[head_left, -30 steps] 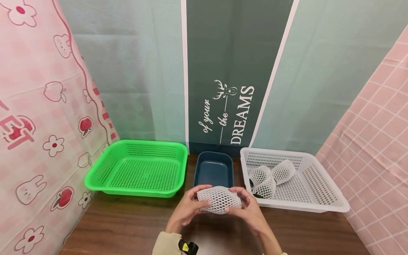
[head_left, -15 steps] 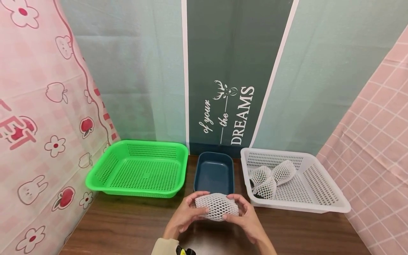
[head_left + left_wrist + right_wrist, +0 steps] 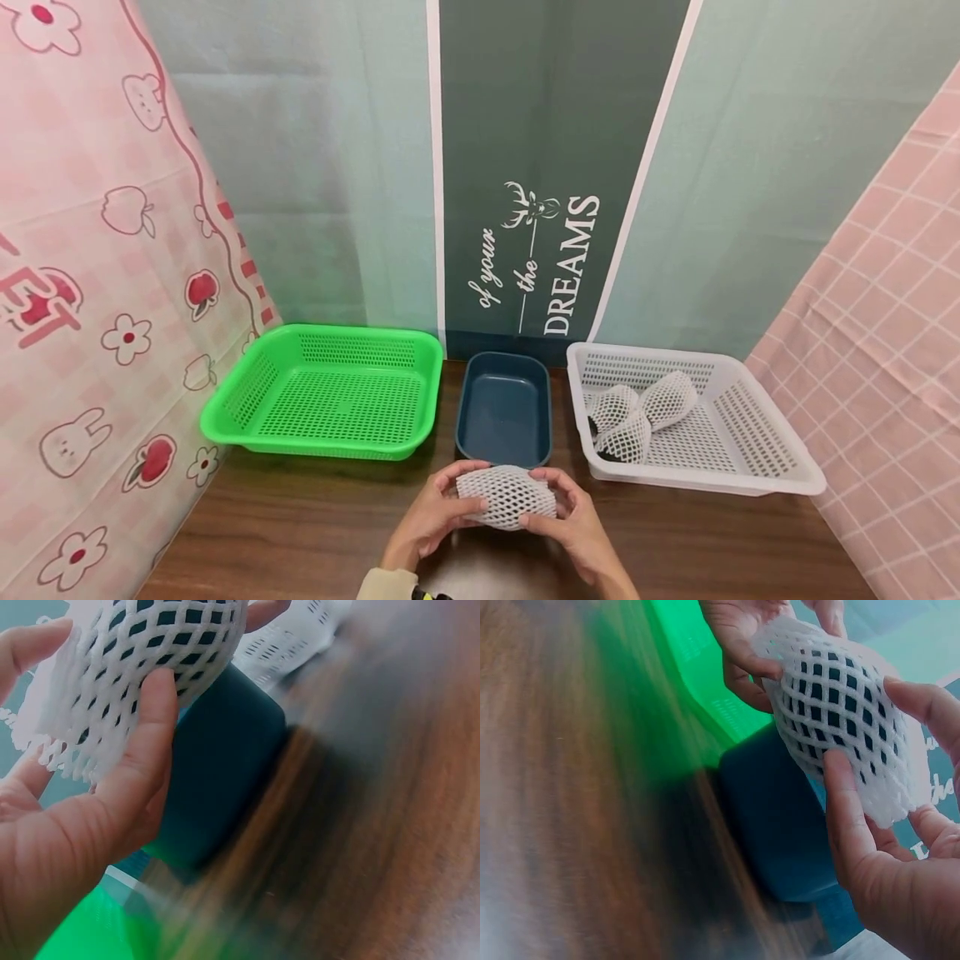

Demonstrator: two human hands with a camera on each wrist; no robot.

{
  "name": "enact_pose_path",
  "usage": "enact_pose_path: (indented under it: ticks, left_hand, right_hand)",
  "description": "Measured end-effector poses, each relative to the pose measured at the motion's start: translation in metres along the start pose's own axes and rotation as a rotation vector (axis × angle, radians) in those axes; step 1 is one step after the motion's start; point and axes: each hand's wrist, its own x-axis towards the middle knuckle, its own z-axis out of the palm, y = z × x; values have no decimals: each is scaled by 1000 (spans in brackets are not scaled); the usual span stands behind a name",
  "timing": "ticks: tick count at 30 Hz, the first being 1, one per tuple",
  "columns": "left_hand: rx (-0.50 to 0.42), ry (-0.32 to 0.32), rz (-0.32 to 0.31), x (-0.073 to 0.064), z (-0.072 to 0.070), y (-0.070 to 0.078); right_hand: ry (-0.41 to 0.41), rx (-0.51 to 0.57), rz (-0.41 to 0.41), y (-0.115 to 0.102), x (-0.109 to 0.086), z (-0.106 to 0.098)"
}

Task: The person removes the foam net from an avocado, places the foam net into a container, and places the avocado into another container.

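Both hands hold a white foam fruit net (image 3: pixel 507 497) in front of the blue tray (image 3: pixel 504 417). Something dark shows through its mesh; its kind cannot be told. My left hand (image 3: pixel 433 510) grips the net's left end, thumb on the near side. At the other end my right hand (image 3: pixel 576 523) grips it in the same way. In the left wrist view the left thumb presses on the mesh of the net (image 3: pixel 135 675). The right wrist view shows the net (image 3: pixel 840 712) stretched between both hands, its ends loose and frayed.
On the left stands a green perforated basket (image 3: pixel 341 408). A white perforated basket (image 3: pixel 750 417) at the right holds several netted things (image 3: pixel 667 402), some with dark ends. The wooden table (image 3: pixel 300 525) meets patterned cloths on the back and sides.
Both hands and the foam net have moved a little nearer to the person, away from the blue tray. The grip looks the same, and the baskets have stayed put.
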Motion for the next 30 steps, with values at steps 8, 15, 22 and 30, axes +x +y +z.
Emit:
enact_pose_path:
  ticks: [8, 15, 22, 30]
  left_hand:
    - [-9, 17, -17, -4, -6, -10]
    - [12, 42, -36, -5, -10, -16]
    - [33, 84, -24, -2, -12, -17]
    - [58, 130, -29, -7, -14, -25]
  right_hand:
    - [55, 23, 60, 11, -3, 3]
    - [71, 22, 90, 19, -5, 4]
    - [87, 33, 134, 23, -2, 5]
    - [47, 94, 209, 31, -5, 3]
